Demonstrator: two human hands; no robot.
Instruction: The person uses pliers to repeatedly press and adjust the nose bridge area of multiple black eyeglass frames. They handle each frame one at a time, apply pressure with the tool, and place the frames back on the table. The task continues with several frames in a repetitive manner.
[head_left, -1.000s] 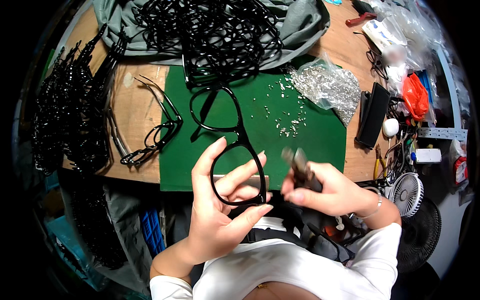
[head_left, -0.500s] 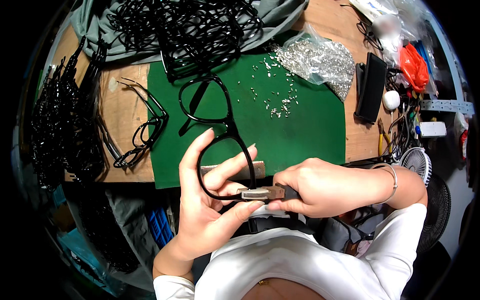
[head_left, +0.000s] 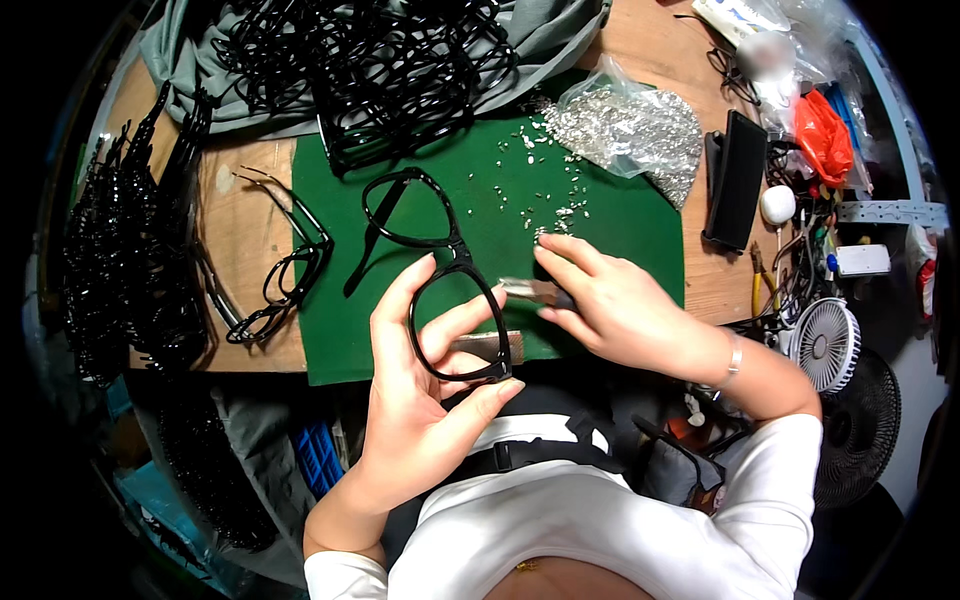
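"Over the near edge of the green mat (head_left: 340,335), what does the left hand (head_left: 408,405) have?"

"A black glasses frame (head_left: 459,254), pinched at its near end, thumb below and the other fingers spread around and behind the rim. It slants away toward the mat's far side, with one temple arm (head_left: 361,264) stretched out at the far end."

"And the right hand (head_left: 625,312)?"

"It grips a plier-like tool (head_left: 543,292), dark at the handle, its metal tip blurred. That tip is just beside the frame's near rim; I can't tell whether they touch. Two of the fingers stretch toward loose silver bits (head_left: 566,212) scattered on the mat, and contact there is unclear as well."

"What lies around them?"

"A clear plastic bag (head_left: 630,125) full of more silver bits, beyond the right hand. At the far side, a heap of black frames (head_left: 400,75) rests on gray cloth (head_left: 562,58). At the mat's left edge sits another pair of glasses (head_left: 326,243), and to the right, a black case (head_left: 736,182)."
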